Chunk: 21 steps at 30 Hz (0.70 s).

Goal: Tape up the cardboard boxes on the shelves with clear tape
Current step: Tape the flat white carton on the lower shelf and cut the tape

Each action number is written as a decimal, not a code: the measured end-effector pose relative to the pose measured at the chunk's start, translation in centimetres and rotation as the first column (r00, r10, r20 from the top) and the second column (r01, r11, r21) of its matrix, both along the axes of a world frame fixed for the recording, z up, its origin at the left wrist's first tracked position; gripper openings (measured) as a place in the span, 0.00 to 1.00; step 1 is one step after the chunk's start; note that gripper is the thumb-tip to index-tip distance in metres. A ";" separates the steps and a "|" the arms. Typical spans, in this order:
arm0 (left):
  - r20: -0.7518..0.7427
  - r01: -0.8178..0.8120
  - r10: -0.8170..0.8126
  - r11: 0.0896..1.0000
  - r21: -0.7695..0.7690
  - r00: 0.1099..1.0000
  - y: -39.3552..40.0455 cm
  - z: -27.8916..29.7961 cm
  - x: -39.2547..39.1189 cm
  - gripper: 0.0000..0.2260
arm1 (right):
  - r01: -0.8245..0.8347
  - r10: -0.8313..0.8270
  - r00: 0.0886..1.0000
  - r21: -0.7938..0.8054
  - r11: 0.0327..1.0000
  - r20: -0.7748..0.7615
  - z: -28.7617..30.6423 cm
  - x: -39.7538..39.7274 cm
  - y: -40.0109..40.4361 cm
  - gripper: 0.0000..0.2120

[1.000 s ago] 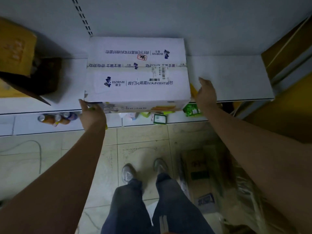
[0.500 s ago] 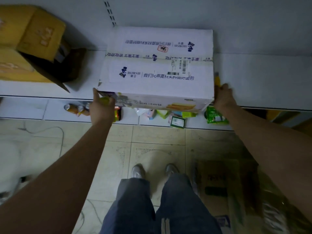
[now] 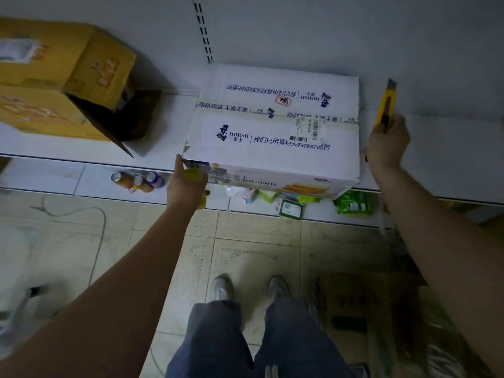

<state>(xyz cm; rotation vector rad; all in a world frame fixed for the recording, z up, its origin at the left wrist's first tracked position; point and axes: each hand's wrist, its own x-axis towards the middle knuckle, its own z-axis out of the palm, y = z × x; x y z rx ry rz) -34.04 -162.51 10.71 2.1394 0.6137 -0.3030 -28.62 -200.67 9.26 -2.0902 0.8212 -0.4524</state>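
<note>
A white printed cardboard box (image 3: 272, 126) lies on the white shelf (image 3: 441, 148) against the back wall, with a tape strip across its closed top flaps. Its front edge overhangs the shelf a little. My left hand (image 3: 185, 186) is at the box's front left corner, thumb against the corner, fingers curled round a yellow roll (image 3: 193, 175) that is mostly hidden. My right hand (image 3: 388, 143) is just right of the box and grips a yellow utility knife (image 3: 386, 105), blade pointing up along the wall.
An open yellow-brown carton (image 3: 62, 80) sits on the shelf at left, one flap hanging out. Cans (image 3: 137, 181) and snack packets (image 3: 353, 205) lie on the lower ledge. A flattened carton (image 3: 354, 309) lies on the tiled floor by my feet.
My right hand has come off the box's right front corner and risen beside it, so the knife now shows. My left hand stays at the front left corner. The view has shifted left.
</note>
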 end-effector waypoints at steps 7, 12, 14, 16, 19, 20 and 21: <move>-0.136 -0.142 0.086 0.859 -0.492 0.987 2.8 1.5 0.2 0.31 | -0.348 0.348 0.936 -0.016 0.938 0.049 6.8 1.0 15.3 0.15; -0.191 -0.232 0.142 0.754 -0.614 0.971 4.6 0.8 0.3 0.25 | -0.618 0.613 0.785 -0.055 0.784 -0.084 3.4 1.8 26.4 0.12; -0.178 -0.173 0.082 0.787 -0.592 0.981 5.5 -0.1 0.2 0.23 | -0.674 0.658 0.737 -0.245 0.697 -0.154 1.4 1.8 28.6 0.13; -0.201 -0.075 -0.044 0.833 -0.548 0.979 6.6 -1.0 -0.4 0.25 | -0.680 0.664 0.714 -0.446 0.583 -0.221 -0.6 1.1 29.3 0.17; -0.271 -0.120 -0.042 0.825 -0.552 0.962 7.9 -2.2 -1.1 0.20 | -0.645 0.661 0.716 -0.577 0.501 -0.227 -1.9 -0.1 29.6 0.19; -0.264 -0.129 -0.030 0.816 -0.564 0.964 8.1 -2.3 -0.9 0.17 | -0.609 0.634 0.745 -0.596 0.523 -0.205 -1.9 0.3 29.6 0.19; -0.237 -0.127 -0.019 0.804 -0.582 0.971 8.1 -2.4 -0.4 0.15 | -0.568 0.581 0.788 -0.603 0.561 -0.202 -1.5 1.2 29.7 0.18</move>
